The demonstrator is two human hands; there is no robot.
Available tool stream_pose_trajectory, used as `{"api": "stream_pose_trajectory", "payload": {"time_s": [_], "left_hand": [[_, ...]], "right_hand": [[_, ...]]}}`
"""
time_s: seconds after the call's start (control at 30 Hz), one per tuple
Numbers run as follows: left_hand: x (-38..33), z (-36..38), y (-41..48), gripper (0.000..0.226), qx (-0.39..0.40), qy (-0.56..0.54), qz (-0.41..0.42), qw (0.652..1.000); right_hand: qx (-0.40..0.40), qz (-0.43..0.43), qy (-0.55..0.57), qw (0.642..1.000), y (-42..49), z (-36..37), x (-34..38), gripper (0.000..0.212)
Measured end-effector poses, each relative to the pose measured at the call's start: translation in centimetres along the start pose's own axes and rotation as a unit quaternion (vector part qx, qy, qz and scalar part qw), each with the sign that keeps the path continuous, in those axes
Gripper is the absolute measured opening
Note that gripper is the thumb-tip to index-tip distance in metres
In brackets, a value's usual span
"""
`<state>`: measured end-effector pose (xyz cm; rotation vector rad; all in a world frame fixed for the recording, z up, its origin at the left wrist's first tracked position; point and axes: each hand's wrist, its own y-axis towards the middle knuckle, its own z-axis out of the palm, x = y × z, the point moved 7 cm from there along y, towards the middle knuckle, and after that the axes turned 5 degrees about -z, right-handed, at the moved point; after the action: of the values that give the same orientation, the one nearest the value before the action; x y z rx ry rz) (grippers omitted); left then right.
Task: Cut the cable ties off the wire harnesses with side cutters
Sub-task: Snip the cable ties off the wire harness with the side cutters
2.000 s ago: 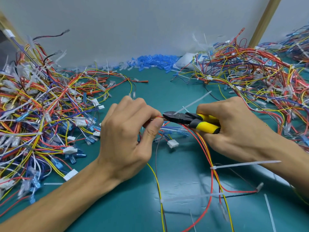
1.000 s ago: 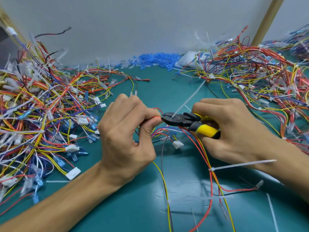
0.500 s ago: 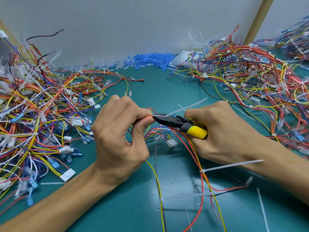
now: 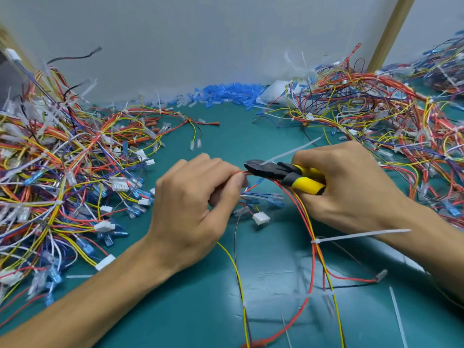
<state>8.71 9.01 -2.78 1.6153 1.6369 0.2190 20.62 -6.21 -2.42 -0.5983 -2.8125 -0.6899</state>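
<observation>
Teal mat [image 4: 238, 141]: cutters [image 4: 273, 171] still at tie [image 4: 293, 151]

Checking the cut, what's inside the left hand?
A red wire comes out of the left hand beside the thumb, at the tip of the side cutters. Whatever else the curled fingers enclose is hidden.

Setting: wiring workshop bench, assembly or rework type. Evidence: teal mat surface [image 4: 226, 136]; wire harnesses [image 4: 50, 172] heaped left of the left grip [image 4: 190, 209], a second heap [image 4: 376, 114] beyond and right of the right grip [image 4: 351, 187]; blue terminal sleeves [image 4: 226, 92] piled beyond both grips against a plain grey partition [image 4: 200, 33]; loose cable ties [image 4: 398, 320] on the mat near the right grip; yellow-handled side cutters [image 4: 283, 173] in it.
</observation>
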Motion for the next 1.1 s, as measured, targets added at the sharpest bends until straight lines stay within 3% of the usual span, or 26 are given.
{"api": "stream_pose_trajectory", "payload": {"time_s": [0.27,0.6,0.77,1.1], "left_hand": [[-0.6,-0.4,-0.7,0.027,-0.049,-0.011,0.045,0.998],[-0.9,-0.2,-0.8,0.022,-0.034,-0.001,0.096,0.995],[-0.8,-0.1,-0.8,0.023,-0.038,-0.005,0.09,0.995],[-1.2,-0.2,-0.8,0.023,-0.029,-0.008,0.092,0.995]], "right_hand": [[0.053,-0.063,0.053,0.995,-0.1,0.3,0.4,0.017],[0.088,-0.068,0.035,0.993,-0.2,-0.7,0.7,0.031],[0.097,-0.087,0.004,0.991,-0.3,-0.6,0.9,0.019],[0.098,-0.071,-0.02,0.992,-0.6,-0.9,1.1,0.031]]}}
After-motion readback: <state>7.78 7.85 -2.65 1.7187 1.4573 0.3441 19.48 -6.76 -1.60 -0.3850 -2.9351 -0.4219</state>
